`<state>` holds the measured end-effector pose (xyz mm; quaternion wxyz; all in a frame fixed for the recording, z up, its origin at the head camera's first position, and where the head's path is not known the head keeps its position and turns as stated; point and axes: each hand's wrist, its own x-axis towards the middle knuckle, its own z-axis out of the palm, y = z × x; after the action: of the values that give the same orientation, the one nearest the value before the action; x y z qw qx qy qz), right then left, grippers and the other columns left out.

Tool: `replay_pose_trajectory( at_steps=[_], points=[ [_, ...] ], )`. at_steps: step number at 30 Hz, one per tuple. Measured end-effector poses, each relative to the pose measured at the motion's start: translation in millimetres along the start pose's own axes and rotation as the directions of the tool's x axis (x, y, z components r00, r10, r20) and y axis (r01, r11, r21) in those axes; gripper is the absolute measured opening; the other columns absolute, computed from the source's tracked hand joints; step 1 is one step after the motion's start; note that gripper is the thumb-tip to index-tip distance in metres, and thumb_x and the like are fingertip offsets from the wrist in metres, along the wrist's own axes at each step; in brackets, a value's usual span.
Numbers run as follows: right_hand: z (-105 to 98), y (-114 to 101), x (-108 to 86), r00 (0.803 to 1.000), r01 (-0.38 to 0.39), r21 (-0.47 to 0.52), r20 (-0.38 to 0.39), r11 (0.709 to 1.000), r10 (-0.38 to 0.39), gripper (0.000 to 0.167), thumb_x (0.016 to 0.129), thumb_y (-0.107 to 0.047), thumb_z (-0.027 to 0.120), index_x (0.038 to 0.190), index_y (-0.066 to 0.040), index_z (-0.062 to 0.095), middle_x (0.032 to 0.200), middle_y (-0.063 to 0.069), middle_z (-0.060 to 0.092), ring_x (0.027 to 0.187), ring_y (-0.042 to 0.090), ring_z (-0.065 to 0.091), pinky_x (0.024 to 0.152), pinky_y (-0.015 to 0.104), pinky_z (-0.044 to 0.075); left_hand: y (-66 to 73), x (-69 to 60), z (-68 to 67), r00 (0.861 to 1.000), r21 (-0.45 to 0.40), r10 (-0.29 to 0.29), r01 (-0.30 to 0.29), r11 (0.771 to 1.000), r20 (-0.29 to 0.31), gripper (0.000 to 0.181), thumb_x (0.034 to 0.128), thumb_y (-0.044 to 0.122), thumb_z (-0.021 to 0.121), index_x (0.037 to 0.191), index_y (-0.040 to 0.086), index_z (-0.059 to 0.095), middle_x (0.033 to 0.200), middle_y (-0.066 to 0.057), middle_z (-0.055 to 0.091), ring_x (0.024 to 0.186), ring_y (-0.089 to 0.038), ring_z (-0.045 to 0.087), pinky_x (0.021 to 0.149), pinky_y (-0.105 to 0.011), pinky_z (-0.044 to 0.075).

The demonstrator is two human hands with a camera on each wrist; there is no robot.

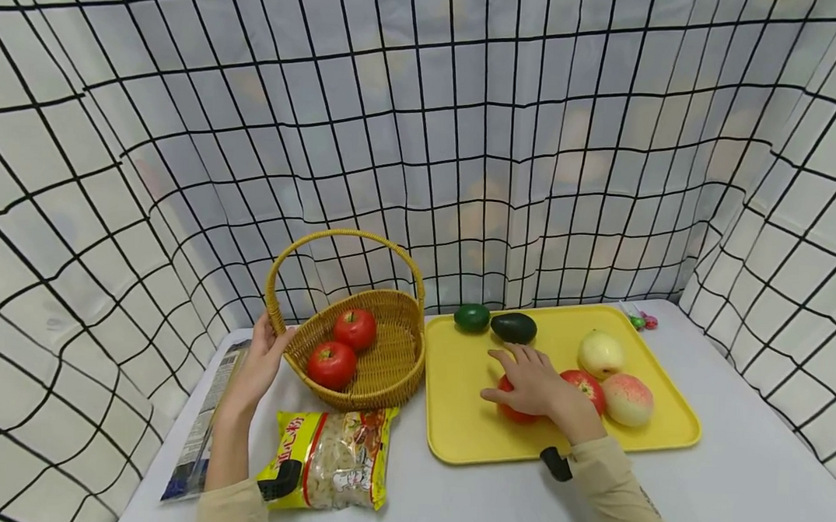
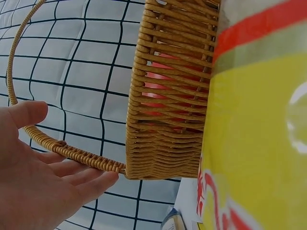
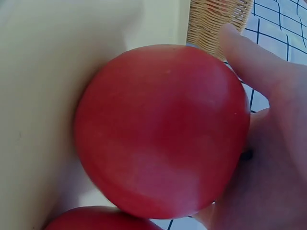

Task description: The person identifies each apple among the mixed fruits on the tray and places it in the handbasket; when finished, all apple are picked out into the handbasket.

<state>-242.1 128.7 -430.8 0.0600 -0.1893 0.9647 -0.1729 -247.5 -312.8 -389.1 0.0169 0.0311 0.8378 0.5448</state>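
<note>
On the left stands a wicker basket (image 1: 388,384) with a tall arched handle (image 1: 349,233); two red apples (image 1: 332,365) lie inside it. My left hand (image 1: 255,371) is at the handle's left base. In the left wrist view its nearly straight fingers (image 2: 98,187) touch the handle, while the thumb stands apart. Over the yellow tray (image 1: 452,438), my right hand (image 1: 535,383) reaches across a red apple (image 1: 516,413) with fingers spread. The right wrist view has that apple (image 3: 163,132) close to the palm and thumb, beside another red apple (image 3: 100,219).
Two dark green avocados (image 1: 514,327) lie at the tray's back edge. A red apple (image 1: 584,387), a peach (image 1: 627,400) and a pale yellow fruit (image 1: 601,354) sit on its right side. A yellow food bag (image 1: 342,460) lies before the basket, a flat packet (image 1: 208,423) left. Gridded curtains surround the table.
</note>
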Motion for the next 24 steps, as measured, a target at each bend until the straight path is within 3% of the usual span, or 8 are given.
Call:
replay_pose_trajectory(
  at_steps=[6, 10, 17, 21, 24],
  points=[
    [4, 1, -1.6, 0.998, -0.024, 0.02, 0.057, 1.0, 0.023, 0.08, 0.093, -0.053, 0.069, 0.154, -0.008, 0.042, 0.16, 0.028, 0.035, 0.148, 0.049, 0.031, 0.123, 0.067, 0.024, -0.3, -0.9, 1.8, 1.0, -0.008, 0.028, -0.028, 1.0, -0.002, 0.09, 0.1084, 0.052, 0.041, 0.163, 0.02, -0.023, 0.172, -0.017, -0.015, 0.161, -0.039, -0.007, 0.128, -0.066, 0.007],
    [3, -3, -3.2, 0.997, -0.002, 0.004, 0.081, 1.0, 0.001, 0.082, 0.09, -0.054, 0.073, 0.152, -0.008, 0.044, 0.155, 0.03, 0.039, 0.142, 0.051, 0.037, 0.116, 0.069, 0.032, -0.8, -2.6, 2.3, 1.0, -0.009, 0.029, -0.029, 1.0, -0.008, 0.089, 0.1088, 0.051, 0.041, 0.163, 0.018, -0.022, 0.172, -0.018, -0.014, 0.161, -0.04, -0.006, 0.128, -0.066, 0.007],
    [2, -8, -5.3, 0.989, -0.057, 0.012, 0.137, 0.998, 0.055, 0.081, 0.082, -0.04, 0.084, 0.149, -0.012, 0.048, 0.156, 0.026, 0.039, 0.141, 0.048, 0.039, 0.111, 0.068, 0.039, -1.9, -2.5, 2.8, 0.999, -0.017, 0.032, -0.032, 0.999, 0.0, 0.088, 0.1093, 0.049, 0.04, 0.163, 0.019, -0.023, 0.172, -0.018, -0.017, 0.161, -0.04, -0.008, 0.127, -0.067, 0.006],
    [0, -12, -5.9, 0.986, -0.065, -0.03, 0.154, 0.997, 0.068, 0.061, 0.081, -0.035, 0.086, 0.131, -0.015, 0.059, 0.136, 0.017, 0.052, 0.121, 0.035, 0.049, 0.101, 0.057, 0.049, -2.7, -1.7, 2.3, 0.999, -0.019, 0.038, -0.038, 0.999, 0.002, 0.089, 0.1092, 0.049, 0.04, 0.163, 0.018, -0.023, 0.171, -0.019, -0.017, 0.161, -0.041, -0.008, 0.127, -0.067, 0.006],
    [-2, -15, -6.1, 0.984, -0.059, -0.066, 0.162, 0.996, 0.069, 0.047, 0.08, -0.034, 0.086, 0.117, -0.017, 0.062, 0.116, 0.009, 0.054, 0.106, 0.027, 0.049, 0.091, 0.049, 0.051, -3.0, -0.8, 1.5, 0.999, -0.016, 0.036, -0.036, 0.999, 0.001, 0.089, 0.109, 0.05, 0.04, 0.162, 0.018, -0.024, 0.171, -0.019, -0.018, 0.161, -0.041, -0.008, 0.127, -0.067, 0.006]
  ],
)
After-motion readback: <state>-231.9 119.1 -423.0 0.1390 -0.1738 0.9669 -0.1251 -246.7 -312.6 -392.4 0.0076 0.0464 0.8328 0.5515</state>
